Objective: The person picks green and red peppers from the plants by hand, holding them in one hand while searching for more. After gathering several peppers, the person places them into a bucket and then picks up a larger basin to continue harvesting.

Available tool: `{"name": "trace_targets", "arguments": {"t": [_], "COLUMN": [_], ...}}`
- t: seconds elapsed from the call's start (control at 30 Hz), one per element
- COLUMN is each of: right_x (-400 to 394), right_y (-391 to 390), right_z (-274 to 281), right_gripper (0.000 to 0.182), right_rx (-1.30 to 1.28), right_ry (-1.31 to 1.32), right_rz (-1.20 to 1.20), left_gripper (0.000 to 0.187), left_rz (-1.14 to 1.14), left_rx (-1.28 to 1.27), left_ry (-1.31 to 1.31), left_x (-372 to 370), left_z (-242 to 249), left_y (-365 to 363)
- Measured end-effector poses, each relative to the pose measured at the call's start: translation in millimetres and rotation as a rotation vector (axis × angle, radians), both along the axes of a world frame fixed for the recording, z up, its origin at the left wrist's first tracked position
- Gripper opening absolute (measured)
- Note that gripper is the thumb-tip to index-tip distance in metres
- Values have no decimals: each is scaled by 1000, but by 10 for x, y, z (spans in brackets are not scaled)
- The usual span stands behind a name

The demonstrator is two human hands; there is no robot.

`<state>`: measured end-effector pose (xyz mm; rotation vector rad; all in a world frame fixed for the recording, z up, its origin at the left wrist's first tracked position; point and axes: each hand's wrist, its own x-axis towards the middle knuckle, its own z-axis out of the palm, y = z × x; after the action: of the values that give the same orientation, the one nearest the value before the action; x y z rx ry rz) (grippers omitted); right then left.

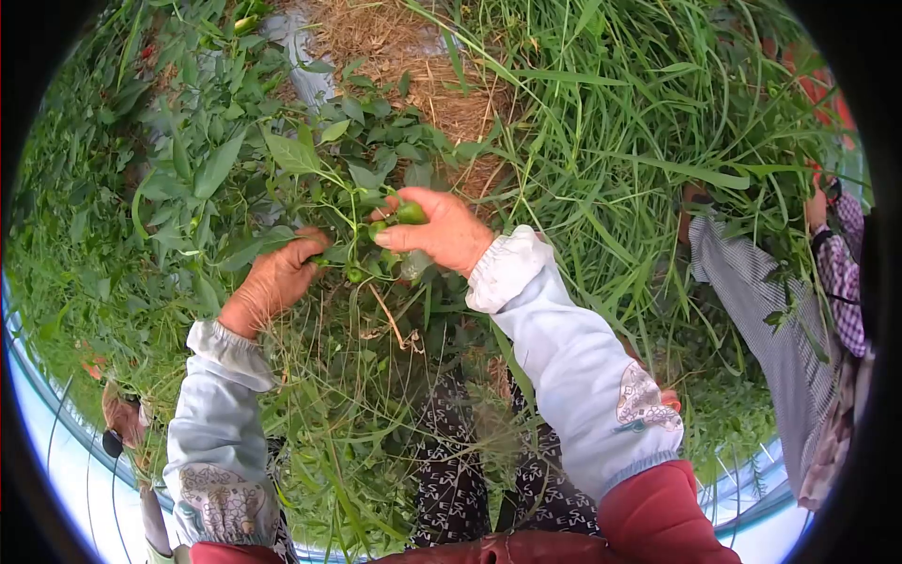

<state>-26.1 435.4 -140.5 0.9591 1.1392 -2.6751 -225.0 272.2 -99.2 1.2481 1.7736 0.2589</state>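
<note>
My right hand [440, 228] is closed around a small green pepper [411, 213], thumb below and fingers above. A second green pepper [377, 228] shows at the thumb tip. Just below and to the left, another small green pepper [354, 274] hangs among the leaves. My left hand [282, 273] is at the left side of the same pepper plant [355, 202], its fingers curled in beside a long leaf [258, 246]. What those fingers hold, if anything, is hidden.
Tall grass [601, 141] crowds the right side, and more leafy plants [103, 169] fill the left. Dry straw [404, 47] and a strip of plastic sheet [301, 56] lie at the top. Another person in a checked sleeve [841, 282] is at the far right.
</note>
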Motion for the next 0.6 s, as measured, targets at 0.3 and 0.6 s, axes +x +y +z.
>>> {"name": "trace_targets", "arguments": {"t": [0.3,0.6], "right_x": [229,904], "right_y": [-311,-182], "right_z": [184,-336], "right_gripper": [38,31], "right_rx": [468,900], "right_ry": [-282,-776], "right_rz": [361,484], "left_gripper": [27,28], "left_rz": [-496,-701], "left_rx": [54,-128], "left_ry": [317,335], "left_x": [6,56], "left_z": [-50,-6], "left_y": [-139,56]}}
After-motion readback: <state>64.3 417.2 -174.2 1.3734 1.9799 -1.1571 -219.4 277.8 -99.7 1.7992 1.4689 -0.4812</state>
